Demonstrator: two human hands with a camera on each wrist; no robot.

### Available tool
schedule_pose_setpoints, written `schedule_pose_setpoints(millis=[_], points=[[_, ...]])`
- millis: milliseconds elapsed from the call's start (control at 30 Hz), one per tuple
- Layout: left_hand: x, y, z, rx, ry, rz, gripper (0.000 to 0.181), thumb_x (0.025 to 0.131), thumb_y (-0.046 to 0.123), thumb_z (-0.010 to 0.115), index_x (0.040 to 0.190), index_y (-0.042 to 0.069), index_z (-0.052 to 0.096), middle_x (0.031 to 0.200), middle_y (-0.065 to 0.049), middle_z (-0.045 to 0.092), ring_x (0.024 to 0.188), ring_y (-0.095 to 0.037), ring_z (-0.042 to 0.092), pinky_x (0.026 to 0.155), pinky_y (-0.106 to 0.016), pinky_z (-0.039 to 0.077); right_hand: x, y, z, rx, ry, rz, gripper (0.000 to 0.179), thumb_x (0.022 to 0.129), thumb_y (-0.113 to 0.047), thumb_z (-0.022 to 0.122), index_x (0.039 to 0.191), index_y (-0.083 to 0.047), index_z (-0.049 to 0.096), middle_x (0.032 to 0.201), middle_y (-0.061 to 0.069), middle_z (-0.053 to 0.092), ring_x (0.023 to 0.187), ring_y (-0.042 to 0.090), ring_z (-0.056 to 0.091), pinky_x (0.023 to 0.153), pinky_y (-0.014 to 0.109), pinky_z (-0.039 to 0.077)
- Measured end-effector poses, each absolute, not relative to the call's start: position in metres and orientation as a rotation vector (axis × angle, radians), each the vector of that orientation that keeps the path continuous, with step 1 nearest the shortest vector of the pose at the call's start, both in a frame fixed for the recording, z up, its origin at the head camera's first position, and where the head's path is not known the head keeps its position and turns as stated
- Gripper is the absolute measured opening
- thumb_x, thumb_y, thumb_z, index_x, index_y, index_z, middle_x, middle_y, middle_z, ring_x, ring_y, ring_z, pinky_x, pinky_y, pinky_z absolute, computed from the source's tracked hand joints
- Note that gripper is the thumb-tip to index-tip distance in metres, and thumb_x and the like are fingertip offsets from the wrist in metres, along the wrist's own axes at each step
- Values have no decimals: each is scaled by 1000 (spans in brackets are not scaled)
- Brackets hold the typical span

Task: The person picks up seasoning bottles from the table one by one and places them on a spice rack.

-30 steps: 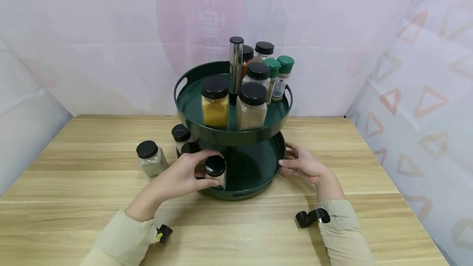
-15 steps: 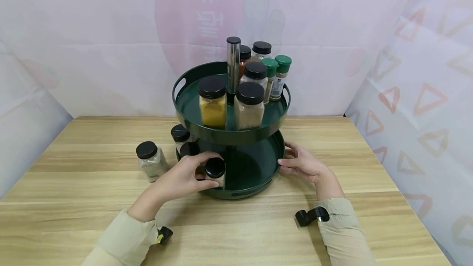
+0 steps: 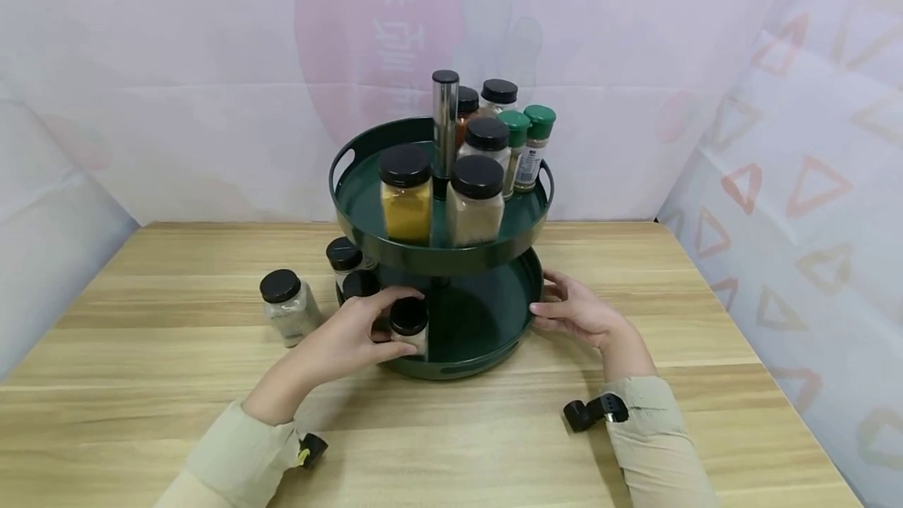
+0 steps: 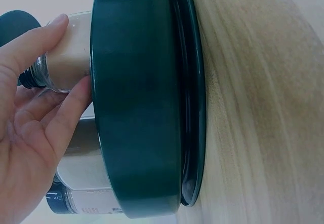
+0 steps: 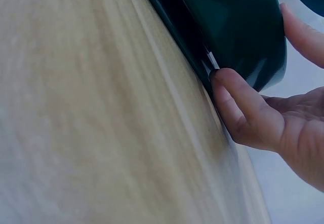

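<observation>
A two-tier dark green turntable rack (image 3: 440, 261) stands mid-table. On its lower tray (image 3: 480, 320), at the front left, my left hand (image 3: 346, 339) grips a square spice jar (image 3: 409, 317) with a black cap. Thumb and fingers lie on opposite sides of this jar's pale-filled body (image 4: 73, 51) in the left wrist view, close to the tray wall (image 4: 136, 102). My right hand (image 3: 578, 312) holds the lower tray's right side, thumb (image 5: 301, 34) at the rim and fingertips low by the base. Behind the left hand, other black-capped jars (image 3: 344, 255) stand on the lower tray, partly hidden.
The upper tray (image 3: 440, 245) carries several jars, among them a yellow one (image 3: 407, 206), a beige one (image 3: 476, 214) and green-capped bottles (image 3: 538, 147), beside a metal post (image 3: 445, 124). Left of the rack, a black-capped jar (image 3: 291, 312) stands on the wooden table (image 3: 176, 351).
The head view has shifted slightly, moving the scene a little to the left. Both hands keep their hold, and the jar stays at the lower tray's front left.
</observation>
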State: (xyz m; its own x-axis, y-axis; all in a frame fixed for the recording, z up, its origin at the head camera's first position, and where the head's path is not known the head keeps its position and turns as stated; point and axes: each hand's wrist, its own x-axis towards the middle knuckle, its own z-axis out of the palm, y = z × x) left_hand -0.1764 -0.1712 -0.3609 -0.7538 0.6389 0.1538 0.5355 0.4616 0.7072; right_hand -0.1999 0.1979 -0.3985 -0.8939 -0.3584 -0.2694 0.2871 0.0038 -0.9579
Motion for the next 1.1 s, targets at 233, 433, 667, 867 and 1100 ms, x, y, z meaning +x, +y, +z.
schedule_pose_setpoints(millis=[233,433,667,867,1100], points=[[-172,-175,-359,1057,2525,1315,61,84,20,80,138,16,53,130,-8,62,113,-20,66,87,-27,59,-199,198,-398,-65,1843,-1953,84,96,6,54,158,-5,0,159,28,12,107,15,59,87,22,57],[-167,-189,-349,1200,2566,1443,49,86,13,77,131,10,59,133,-7,63,119,-21,65,88,-36,59,-199,199,-398,-61,1843,-1951,85,95,6,55,158,-4,-1,159,28,11,107,16,59,88,22,57],[-165,-224,-339,1411,2678,1640,49,79,-16,73,123,2,64,120,-8,69,106,-2,67,84,-21,58,-199,199,-398,-60,1838,-1954,84,96,6,55,158,-4,-1,160,28,10,108,16,59,87,22,57],[-169,-266,-333,1225,2920,1568,58,76,-16,75,128,5,63,127,7,65,116,4,60,93,-11,50,-199,198,-399,-61,1832,-1954,86,95,6,56,158,-4,-1,160,28,10,109,16,59,88,22,57],[-182,-304,-347,842,2949,1346,74,81,8,81,146,20,47,147,6,51,133,13,37,100,-5,40,-200,198,-400,-56,1833,-1955,85,95,6,56,158,-5,0,160,27,10,109,16,59,88,23,57]])
